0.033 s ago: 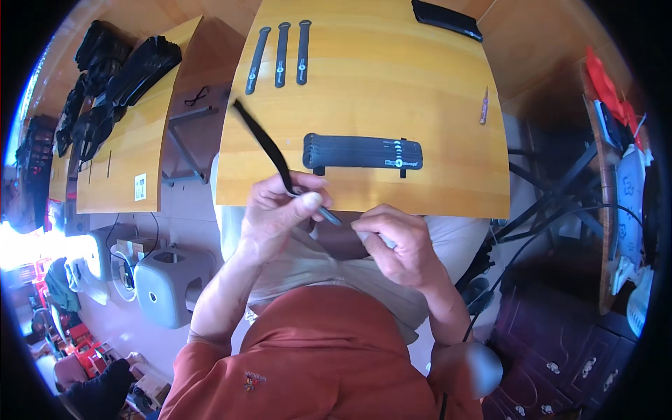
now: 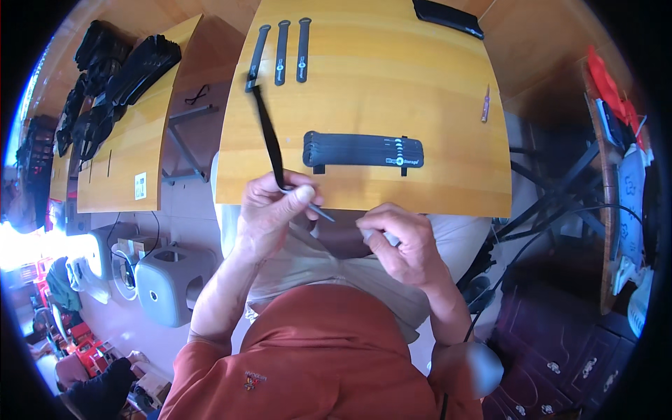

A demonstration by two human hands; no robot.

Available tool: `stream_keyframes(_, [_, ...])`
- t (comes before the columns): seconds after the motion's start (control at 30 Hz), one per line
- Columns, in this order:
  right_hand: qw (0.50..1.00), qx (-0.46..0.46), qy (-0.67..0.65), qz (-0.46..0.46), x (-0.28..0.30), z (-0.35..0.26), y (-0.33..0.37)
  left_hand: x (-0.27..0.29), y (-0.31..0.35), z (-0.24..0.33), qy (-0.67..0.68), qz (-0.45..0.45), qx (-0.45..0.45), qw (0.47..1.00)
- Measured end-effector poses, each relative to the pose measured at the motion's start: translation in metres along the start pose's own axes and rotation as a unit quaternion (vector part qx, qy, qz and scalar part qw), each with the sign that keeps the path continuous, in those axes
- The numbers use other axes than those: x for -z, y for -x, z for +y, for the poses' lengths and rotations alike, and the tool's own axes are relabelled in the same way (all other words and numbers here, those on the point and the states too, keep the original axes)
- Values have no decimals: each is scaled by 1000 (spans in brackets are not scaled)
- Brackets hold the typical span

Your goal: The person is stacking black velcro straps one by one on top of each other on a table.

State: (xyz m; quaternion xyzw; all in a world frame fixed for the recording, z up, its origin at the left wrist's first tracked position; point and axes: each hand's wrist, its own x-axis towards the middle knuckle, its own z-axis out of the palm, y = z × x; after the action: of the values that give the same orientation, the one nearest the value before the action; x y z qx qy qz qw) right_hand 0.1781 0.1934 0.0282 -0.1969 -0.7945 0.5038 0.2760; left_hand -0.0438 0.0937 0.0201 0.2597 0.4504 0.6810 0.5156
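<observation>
My left hand (image 2: 269, 213), over the table's near edge, is closed on a black strap (image 2: 268, 129) pinched between thumb and fingers. The strap's long end stands up and away, its blurred tip overlapping a flat strap at the far left; a narrow grey end pokes out toward my right hand. My right hand (image 2: 399, 241) is curled just to the right, apart from the strap, with something small and pale in the fingers that I cannot make out. Beyond both hands lies a stacked bundle of dark grey straps (image 2: 360, 149), bound by two black bands. Three single straps (image 2: 281, 56) lie farther off.
The wooden table (image 2: 434, 91) bears a black bundle (image 2: 448, 19) at its far right corner and a small purple tool (image 2: 485, 105) near its right edge. Black items are heaped on a left table (image 2: 133, 168). A grey stool (image 2: 164, 287) stands below it.
The strap's long end has swung up and to the right, over the leftmost flat strap. My left hand has moved slightly left, and my right hand slightly right.
</observation>
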Motion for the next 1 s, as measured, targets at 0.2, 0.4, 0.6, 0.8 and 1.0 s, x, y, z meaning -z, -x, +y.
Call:
stream_keyframes(0.2, [993,21,-106,40,-30,-14,-6,-18,11,-11,12,-7,6,1000])
stream_keyframes(0.4, [993,46,-42,102,-36,-1,5,-16,22,-20,21,27,-49,998])
stream_keyframes(0.6, [984,-123,-27,129,-4,17,20,14,16,-9,-20,132,-11,991])
stream_keyframes(0.8, [970,-153,-82,169,19,33,24,28,0,-11,-132,103,29,985])
stream_keyframes(1.0, [971,-138,10,194,33,53,15,19,-19,-10,-122,88,84,985])
